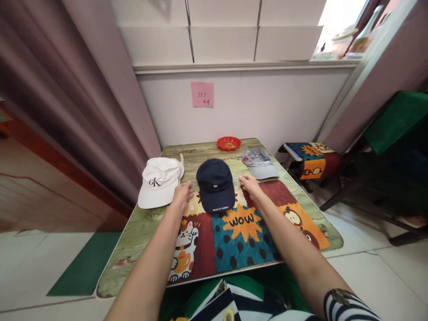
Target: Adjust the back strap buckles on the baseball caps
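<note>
A navy cap (216, 185) with small white lettering on its brim rests at the middle of the table, brim toward me. Left of it lies a white cap (159, 183) marked with dark letters. My left hand (183, 194) is between these two, fingers curled in and slightly blurred, with nothing visible in them. On the navy cap's other side, my right hand (250, 185) has its fingers drawn together, apart from that cap and holding nothing I can see. Just behind my right hand sits a grey cap (260, 163) with a red patch.
A colourful mat (245, 249) with a "WOW" print covers the near part of the wooden-patterned table (129, 263). At the far edge stands a red scalloped dish (229, 143). A pink note (202, 94) is on the wall, and a covered stool (312, 158) stands to the right.
</note>
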`<state>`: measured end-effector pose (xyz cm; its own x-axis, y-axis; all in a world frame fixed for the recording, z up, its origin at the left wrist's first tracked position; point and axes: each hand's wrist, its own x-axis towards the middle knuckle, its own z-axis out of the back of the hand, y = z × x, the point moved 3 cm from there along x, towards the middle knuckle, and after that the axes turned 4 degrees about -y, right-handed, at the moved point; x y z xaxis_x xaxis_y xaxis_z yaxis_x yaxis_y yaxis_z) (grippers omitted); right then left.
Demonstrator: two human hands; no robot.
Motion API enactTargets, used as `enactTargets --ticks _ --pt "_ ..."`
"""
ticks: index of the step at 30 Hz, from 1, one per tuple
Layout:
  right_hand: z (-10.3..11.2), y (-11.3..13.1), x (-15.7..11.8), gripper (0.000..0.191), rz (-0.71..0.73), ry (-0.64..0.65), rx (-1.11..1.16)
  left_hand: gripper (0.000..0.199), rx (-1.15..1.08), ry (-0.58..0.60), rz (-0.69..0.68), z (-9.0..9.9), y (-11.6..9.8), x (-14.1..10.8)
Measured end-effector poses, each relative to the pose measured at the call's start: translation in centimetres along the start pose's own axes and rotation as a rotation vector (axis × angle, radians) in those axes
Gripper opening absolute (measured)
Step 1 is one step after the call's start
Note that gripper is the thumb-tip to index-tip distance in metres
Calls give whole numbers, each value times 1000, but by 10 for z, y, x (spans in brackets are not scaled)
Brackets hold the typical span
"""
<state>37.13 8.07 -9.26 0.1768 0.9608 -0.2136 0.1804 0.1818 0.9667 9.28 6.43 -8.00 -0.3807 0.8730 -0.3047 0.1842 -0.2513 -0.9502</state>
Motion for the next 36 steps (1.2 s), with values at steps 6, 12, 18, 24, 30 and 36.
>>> enactTargets --ticks 6,12,18,24,30,36 --pt "20 -45 -20 24 -98 -96 -19 18 66 -139 -85 9 48 10" --pt "-1 -63 -72 36 -302 81 -38 24 142 -186 -267 -9 66 10" --pt "-39 -75 -113 36 -410 75 256 34 238 -194 -392 -1 79 5" --pt "-69 -85 -113 33 -430 -55 699 39 237 -156 -414 3 86 11" --pt "-76 -76 -89 18 -444 -236 881 43 257 -148 -396 2 80 7" --pt "-48 -20 -47 11 -368 -260 892 41 260 -151 -390 3 79 9"
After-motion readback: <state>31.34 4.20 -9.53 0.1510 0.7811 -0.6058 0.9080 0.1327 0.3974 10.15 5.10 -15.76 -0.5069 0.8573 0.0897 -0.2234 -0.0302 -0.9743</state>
